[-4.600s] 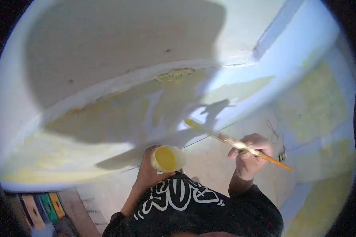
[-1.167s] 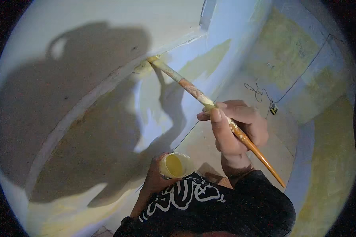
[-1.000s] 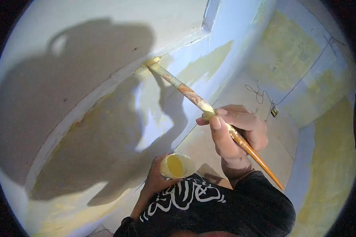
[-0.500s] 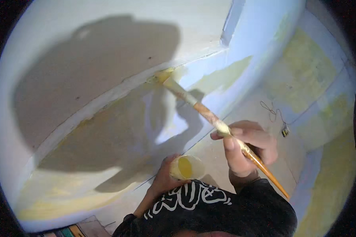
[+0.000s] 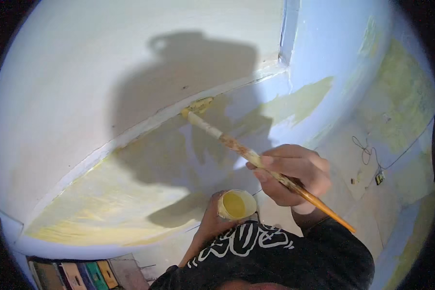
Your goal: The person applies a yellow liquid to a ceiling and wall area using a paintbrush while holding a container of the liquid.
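My right hand (image 5: 292, 171) grips a long, paint-smeared wooden brush (image 5: 237, 147) in a closed hold. The brush's bristle tip touches a yellow-daubed, rough patch (image 5: 200, 103) just below a pale ledge (image 5: 89, 164) along the wall. Below it, my left hand (image 5: 212, 217) is wrapped round a translucent cup (image 5: 249, 203) of yellow paint, held near my dark shirt. The lower wall (image 5: 82, 208) is pale blue with uneven yellow strokes; a large shadow covers its middle.
A light upper wall panel (image 5: 63, 87) ends in a vertical edge at top right. A blotchy blue-yellow wall (image 5: 401, 92) is at the right. A small device (image 5: 380, 177) with looped wire lies low right. Several coloured flat objects (image 5: 92, 275) stand at bottom left.
Compared with about a second ago, the view has turned and the scene sits farther right and down. The brush tip has shifted slightly left along the rough patch. Both grips are unchanged.
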`<state>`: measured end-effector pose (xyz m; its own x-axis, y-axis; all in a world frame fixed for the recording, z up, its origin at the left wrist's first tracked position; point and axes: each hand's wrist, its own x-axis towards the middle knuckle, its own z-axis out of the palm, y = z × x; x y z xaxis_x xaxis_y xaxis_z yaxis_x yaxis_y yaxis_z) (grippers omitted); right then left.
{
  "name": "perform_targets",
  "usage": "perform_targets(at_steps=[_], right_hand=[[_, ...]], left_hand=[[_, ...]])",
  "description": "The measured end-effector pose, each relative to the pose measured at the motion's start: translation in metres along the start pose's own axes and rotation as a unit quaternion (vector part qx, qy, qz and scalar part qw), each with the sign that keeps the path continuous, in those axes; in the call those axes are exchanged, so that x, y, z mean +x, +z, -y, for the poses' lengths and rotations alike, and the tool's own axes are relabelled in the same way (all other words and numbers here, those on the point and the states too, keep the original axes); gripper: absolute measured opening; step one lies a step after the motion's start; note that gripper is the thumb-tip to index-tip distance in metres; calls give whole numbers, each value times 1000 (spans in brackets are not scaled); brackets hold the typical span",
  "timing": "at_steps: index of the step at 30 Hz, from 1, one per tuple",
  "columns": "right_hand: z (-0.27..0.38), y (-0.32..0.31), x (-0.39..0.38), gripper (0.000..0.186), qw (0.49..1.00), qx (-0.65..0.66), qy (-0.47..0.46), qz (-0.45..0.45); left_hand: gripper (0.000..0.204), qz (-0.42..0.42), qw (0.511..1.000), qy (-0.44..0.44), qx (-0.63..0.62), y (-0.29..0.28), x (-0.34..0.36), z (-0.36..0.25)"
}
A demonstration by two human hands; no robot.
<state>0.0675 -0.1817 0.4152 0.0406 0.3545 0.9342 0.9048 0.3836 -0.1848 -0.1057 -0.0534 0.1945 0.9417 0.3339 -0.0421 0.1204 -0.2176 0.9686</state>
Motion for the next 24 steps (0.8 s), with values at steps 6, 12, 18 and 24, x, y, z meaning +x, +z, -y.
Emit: perform_targets(at_steps=[6,12,18,24], right_hand=[[-24,-3,-8,30,999,52,0,-5],[-30,13,-22,29,998,68,-9,-10],[-38,6,-28,36,994,112,-6,9],[-51,10,-39,36,990,110,-55,75]], left_hand=[[91,-127,989,35,-69,14,-9,19],[99,-181,981,21,-72,19,-15,40],[103,-216,974,-4,-70,29,-17,35],[104,-173,982,-1,-73,40,-8,30]])
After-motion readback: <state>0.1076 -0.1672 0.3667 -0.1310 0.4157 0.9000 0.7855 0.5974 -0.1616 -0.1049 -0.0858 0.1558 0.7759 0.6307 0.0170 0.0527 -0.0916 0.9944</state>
